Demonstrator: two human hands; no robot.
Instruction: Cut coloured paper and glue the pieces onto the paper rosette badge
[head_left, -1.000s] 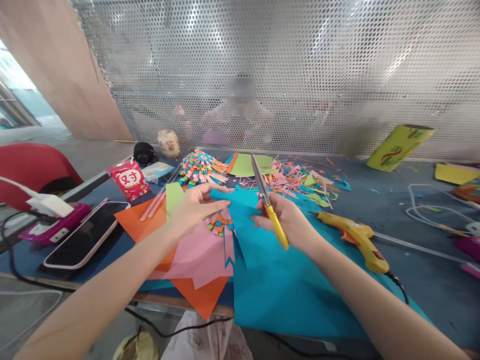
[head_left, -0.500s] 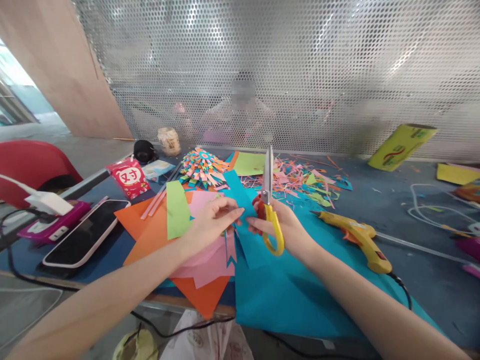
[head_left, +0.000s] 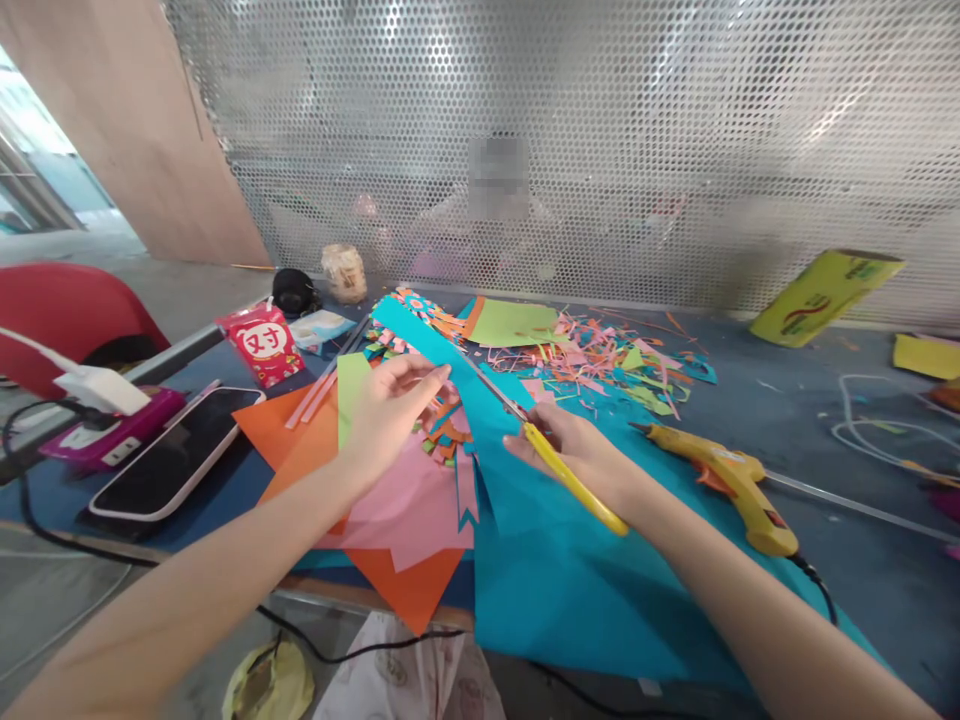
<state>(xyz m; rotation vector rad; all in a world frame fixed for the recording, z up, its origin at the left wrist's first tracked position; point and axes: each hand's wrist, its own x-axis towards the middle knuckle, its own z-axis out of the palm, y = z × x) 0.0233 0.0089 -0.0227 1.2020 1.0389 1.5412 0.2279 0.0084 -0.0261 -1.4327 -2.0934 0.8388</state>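
Note:
My left hand (head_left: 394, 405) is closed, its thumb and fingertips pinching the edge of a blue paper strip (head_left: 420, 332) that slants up to the left. My right hand (head_left: 574, 445) grips a pair of scissors (head_left: 566, 470) with yellow handles. The blades point up and left, lying along the strip; whether they are parted is hard to see. Below the hands spreads a large blue paper sheet (head_left: 600, 580). A layered paper rosette (head_left: 452, 428) with a pink tail (head_left: 466, 490) lies partly hidden beside my left hand, on pink paper (head_left: 397, 510).
Paper scraps (head_left: 592, 350) and green paper (head_left: 517, 322) lie behind the hands. A yellow glue gun (head_left: 724, 470) rests at right, near a yellow tube (head_left: 821, 295). On the left are a phone (head_left: 176, 450), a purple power strip (head_left: 112, 430) and a red packet (head_left: 262, 340).
The scissors have swung from upright to lying slanted leftward. My left hand has moved left and up, and the blue strip now tilts further left, in front of the fringed paper flower.

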